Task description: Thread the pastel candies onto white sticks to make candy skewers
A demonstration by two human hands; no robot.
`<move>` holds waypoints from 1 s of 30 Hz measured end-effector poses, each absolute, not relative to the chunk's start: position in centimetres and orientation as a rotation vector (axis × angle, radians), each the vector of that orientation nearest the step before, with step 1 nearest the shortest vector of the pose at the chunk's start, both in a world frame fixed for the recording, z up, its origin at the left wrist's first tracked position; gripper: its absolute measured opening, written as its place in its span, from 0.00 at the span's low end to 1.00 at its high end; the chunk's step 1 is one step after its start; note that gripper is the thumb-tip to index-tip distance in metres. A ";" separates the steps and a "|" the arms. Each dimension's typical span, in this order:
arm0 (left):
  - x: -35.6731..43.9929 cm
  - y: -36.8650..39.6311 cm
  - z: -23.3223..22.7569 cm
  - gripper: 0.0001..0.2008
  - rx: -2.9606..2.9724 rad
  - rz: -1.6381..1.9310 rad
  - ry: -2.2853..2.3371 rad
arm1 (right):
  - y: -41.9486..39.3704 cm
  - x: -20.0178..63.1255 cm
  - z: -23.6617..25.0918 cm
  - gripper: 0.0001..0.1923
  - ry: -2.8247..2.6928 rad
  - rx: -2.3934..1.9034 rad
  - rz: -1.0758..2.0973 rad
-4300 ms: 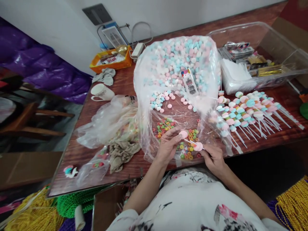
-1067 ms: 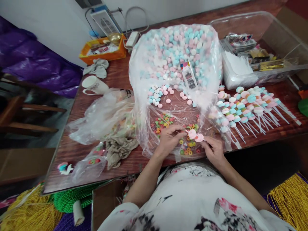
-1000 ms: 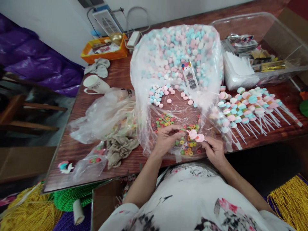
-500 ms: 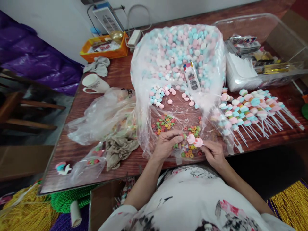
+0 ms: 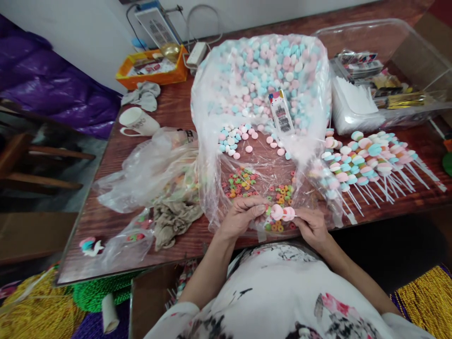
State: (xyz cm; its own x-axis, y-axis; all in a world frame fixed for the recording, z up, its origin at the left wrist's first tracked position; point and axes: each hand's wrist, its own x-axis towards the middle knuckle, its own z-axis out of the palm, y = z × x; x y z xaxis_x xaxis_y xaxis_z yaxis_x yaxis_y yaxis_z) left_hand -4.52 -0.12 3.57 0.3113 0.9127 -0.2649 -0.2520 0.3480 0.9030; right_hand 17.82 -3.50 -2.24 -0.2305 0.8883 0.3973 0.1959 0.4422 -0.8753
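My right hand (image 5: 313, 227) pinches the stick end of a marshmallow skewer (image 5: 277, 213), held level just above the table's front edge. Pink marshmallows are threaded on it. At its left end, the closed fingers of my left hand (image 5: 242, 216) grip a small greenish cereal ring (image 5: 268, 210), partly hidden by the fingertips. Beneath both hands, loose coloured cereal rings (image 5: 242, 181) lie on clear plastic. Behind them spreads a large clear bag (image 5: 208, 94) of pink, white and blue marshmallows (image 5: 254, 61), some spilling from its mouth.
Finished-looking marshmallow skewers (image 5: 367, 157) are piled at right, near a clear plastic bin (image 5: 388, 28) of packaging. On the left are a white mug (image 5: 139, 121), crumpled plastic bags (image 5: 141, 165), a brown cloth (image 5: 176, 221) and an orange tray (image 5: 151, 77). A printed packet (image 5: 281, 113) rests on the marshmallow bag.
The skewer has shifted slightly left and down, and its marshmallows sit closer to my left fingertips. Both hands keep their grip.
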 end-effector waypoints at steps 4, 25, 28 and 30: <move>-4.0 -0.5 3.3 0.14 0.805 0.938 0.887 | -3.5 17.7 -2.2 0.11 -1.675 -0.937 0.889; -3.6 -0.7 3.1 0.11 0.784 1.056 0.825 | -3.6 17.8 -2.3 0.11 -1.667 -0.943 0.894; -3.5 -0.7 3.1 0.09 0.795 1.070 0.790 | -3.6 17.8 -2.2 0.11 -1.680 -0.936 0.891; -3.6 -0.7 3.1 0.09 0.810 1.058 0.788 | -3.6 17.8 -2.2 0.11 -1.696 -0.935 0.884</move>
